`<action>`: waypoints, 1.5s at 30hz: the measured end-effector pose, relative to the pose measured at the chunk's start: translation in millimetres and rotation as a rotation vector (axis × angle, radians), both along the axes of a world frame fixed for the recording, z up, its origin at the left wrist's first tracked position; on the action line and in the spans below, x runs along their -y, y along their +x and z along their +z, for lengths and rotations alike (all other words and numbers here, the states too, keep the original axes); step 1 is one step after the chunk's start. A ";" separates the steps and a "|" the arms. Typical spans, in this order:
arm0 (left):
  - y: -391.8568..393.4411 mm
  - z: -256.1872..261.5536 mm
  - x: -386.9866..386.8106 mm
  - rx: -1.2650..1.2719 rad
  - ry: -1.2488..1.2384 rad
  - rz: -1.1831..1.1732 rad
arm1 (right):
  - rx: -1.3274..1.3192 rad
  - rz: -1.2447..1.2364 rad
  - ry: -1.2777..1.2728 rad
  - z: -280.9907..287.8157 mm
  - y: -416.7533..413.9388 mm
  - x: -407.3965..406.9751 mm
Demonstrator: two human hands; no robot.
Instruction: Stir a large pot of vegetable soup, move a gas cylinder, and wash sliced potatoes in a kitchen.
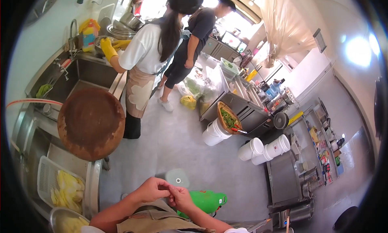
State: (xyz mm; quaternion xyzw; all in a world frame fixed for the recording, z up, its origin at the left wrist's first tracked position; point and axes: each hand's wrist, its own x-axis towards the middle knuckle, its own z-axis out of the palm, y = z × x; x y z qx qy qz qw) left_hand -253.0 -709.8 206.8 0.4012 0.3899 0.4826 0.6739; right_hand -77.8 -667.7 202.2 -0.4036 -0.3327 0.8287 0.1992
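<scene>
My left hand (154, 189) and my right hand (181, 198) meet in front of my brown apron (151, 221). The fingers of both are curled and their tips touch. I see no object between them, though the inner sides of the fingers are hidden. Behind my right hand is a green gas cylinder (209, 201), partly covered by my forearm. Just beyond my hands stands a grey stool (178, 173) with a hole in its top. To the left, a large round wooden chopping block (91, 123) rests across the sink edges.
A plastic basket (44, 175) of yellowish leafy vegetables (68, 187) sits in the near sink. One person in yellow gloves (108, 49) holds a metal bowl at the far sink; another person stands beyond. White buckets (216, 133) and a basket of green vegetables (229, 117) are right.
</scene>
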 end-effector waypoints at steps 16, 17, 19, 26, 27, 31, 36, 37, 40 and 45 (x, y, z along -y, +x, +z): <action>-47.2 -19.3 -8.9 -0.492 -0.419 0.410 | 0.086 0.681 0.570 -31.4 -65.7 -131.8; -48.6 -18.5 -8.7 -0.474 -0.491 0.421 | 0.073 0.679 0.576 -34.8 -66.5 -144.1; -46.1 -18.4 -5.6 -0.507 -0.494 0.474 | 0.075 0.760 0.521 -45.5 -67.9 -164.0; -44.2 -13.6 21.6 -0.726 -0.577 0.663 | 0.242 1.037 -0.468 -183.0 -48.4 -188.8; -43.6 -11.9 28.9 -0.744 -0.652 0.669 | 0.240 1.047 -0.473 -203.4 -41.6 -185.7; -41.4 -13.8 78.8 -1.032 -0.597 0.629 | 0.349 0.841 -0.705 -253.9 -25.5 -182.4; -66.4 -12.9 112.2 -1.630 -0.448 0.515 | 0.647 0.855 -0.155 -258.2 -9.1 -183.8; -83.4 -18.0 119.4 -1.616 -0.524 0.576 | 0.703 0.946 0.071 -277.3 -5.1 -190.3; -74.0 -51.4 179.7 -1.472 -0.915 0.846 | 0.841 1.010 0.233 -305.5 14.4 -194.8; -100.9 -22.6 146.1 -1.509 -0.870 0.753 | 0.916 0.634 0.197 -375.2 101.2 -198.6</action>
